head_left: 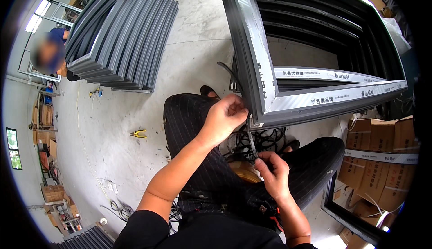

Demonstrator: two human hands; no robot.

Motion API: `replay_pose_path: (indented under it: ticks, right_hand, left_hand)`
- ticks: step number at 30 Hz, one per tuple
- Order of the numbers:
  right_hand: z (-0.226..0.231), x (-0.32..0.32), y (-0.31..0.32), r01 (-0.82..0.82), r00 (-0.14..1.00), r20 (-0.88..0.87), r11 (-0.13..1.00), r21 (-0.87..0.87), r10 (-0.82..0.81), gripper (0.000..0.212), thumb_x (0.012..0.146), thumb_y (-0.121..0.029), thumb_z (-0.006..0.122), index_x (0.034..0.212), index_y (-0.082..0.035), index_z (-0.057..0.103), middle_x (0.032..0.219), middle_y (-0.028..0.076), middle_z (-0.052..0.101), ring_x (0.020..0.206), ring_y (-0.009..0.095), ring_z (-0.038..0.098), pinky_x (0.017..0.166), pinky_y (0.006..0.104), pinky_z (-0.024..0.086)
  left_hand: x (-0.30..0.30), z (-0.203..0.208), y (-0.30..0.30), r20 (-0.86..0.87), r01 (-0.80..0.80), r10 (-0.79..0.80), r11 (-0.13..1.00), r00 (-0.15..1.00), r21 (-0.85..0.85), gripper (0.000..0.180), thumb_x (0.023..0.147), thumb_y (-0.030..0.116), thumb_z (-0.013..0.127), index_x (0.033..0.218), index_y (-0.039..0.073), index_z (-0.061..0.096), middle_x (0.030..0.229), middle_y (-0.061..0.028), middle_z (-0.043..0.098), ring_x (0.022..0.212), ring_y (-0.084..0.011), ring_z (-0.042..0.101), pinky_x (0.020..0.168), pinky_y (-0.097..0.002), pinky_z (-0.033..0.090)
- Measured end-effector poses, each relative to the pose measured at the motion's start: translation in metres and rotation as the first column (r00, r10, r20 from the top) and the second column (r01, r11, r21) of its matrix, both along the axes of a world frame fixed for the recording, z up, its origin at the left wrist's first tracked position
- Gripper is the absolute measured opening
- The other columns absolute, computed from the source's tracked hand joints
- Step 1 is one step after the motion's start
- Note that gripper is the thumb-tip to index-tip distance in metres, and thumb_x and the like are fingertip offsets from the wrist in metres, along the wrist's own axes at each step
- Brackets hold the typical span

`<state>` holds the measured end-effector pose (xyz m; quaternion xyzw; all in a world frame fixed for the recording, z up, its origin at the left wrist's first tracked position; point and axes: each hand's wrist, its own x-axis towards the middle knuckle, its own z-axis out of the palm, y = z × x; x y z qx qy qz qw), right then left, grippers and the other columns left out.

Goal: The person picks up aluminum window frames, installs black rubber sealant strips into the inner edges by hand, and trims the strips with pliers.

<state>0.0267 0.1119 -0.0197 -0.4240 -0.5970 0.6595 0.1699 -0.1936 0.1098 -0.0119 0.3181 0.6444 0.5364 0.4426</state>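
Note:
A black rubber sealing strip runs from the lower corner of the dark metal window frame down to my right hand. My right hand pinches it between thumb and fingers above my lap. At the frame's corner, my left hand has its fingers curled closed and pressed against the frame's left edge. A strip-like black length sticks out above that hand, beside the frame; I cannot tell exactly how the fingers grip it. More black strip lies in a loose tangle under the frame, between my legs.
Stacked grey frames stand at the upper left, with a person beside them. Yellow-handled pliers lie on the concrete floor to my left. Cardboard boxes are piled at the right, and cables lie at the lower left.

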Motion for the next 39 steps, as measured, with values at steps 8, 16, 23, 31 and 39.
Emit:
replay_pose_path:
  ticks: [8,16,23,31,39]
  right_hand:
    - [-0.005,0.000,-0.002,-0.014,1.000,-0.016,1.000,0.001,0.014,0.018,0.090,-0.010,0.063,0.100,0.004,0.060,0.076,0.006,0.062,0.070,0.011,0.059,0.064,0.0246,0.047]
    - [-0.005,0.000,-0.003,-0.011,1.000,-0.022,1.000,0.004,0.011,0.017,0.090,-0.010,0.063,0.098,0.004,0.060,0.076,0.006,0.062,0.070,0.012,0.059,0.064,0.0254,0.047]
    - [-0.012,0.001,0.000,-0.028,0.999,-0.018,0.999,0.027,0.029,0.017,0.088,-0.009,0.064,0.098,0.004,0.061,0.075,0.006,0.061,0.069,0.012,0.058,0.064,0.0259,0.046]
    - [-0.023,-0.001,-0.005,-0.021,0.999,-0.029,0.997,0.079,0.023,0.017,0.088,-0.011,0.065,0.098,0.002,0.062,0.075,0.008,0.062,0.067,0.013,0.057,0.063,0.0272,0.046]
    - [-0.013,-0.001,-0.002,-0.032,0.999,-0.028,0.997,0.065,0.034,0.017,0.087,-0.011,0.065,0.098,0.002,0.062,0.076,0.009,0.061,0.069,0.014,0.057,0.063,0.0276,0.046]
  left_hand:
    - [0.015,-0.009,-0.001,-0.356,-0.077,0.108,0.992,0.928,0.102,0.014,0.081,0.000,0.065,0.090,0.000,0.054,0.081,-0.0057,0.058,0.070,-0.0139,0.060,0.064,-0.0267,0.050]
    - [0.019,-0.015,-0.002,-0.306,-0.125,0.158,0.984,0.939,0.124,0.018,0.082,0.002,0.066,0.093,0.000,0.053,0.080,-0.0074,0.060,0.062,-0.0134,0.059,0.058,-0.0256,0.050]
    - [0.014,-0.015,-0.005,-0.016,-0.072,0.071,0.997,0.997,-0.029,0.012,0.089,0.006,0.062,0.093,-0.002,0.054,0.072,-0.0040,0.062,0.057,-0.0075,0.056,0.050,-0.0218,0.047]
    - [0.010,-0.005,-0.009,0.271,0.025,0.006,0.993,0.962,-0.112,0.020,0.094,0.019,0.059,0.097,0.000,0.057,0.081,-0.0046,0.064,0.069,-0.0110,0.063,0.059,-0.0230,0.052]
    - [0.015,-0.017,-0.026,0.350,0.157,-0.106,0.981,0.931,-0.118,0.028,0.093,0.028,0.061,0.103,0.001,0.059,0.090,-0.0049,0.064,0.089,-0.0148,0.065,0.069,-0.0265,0.054]
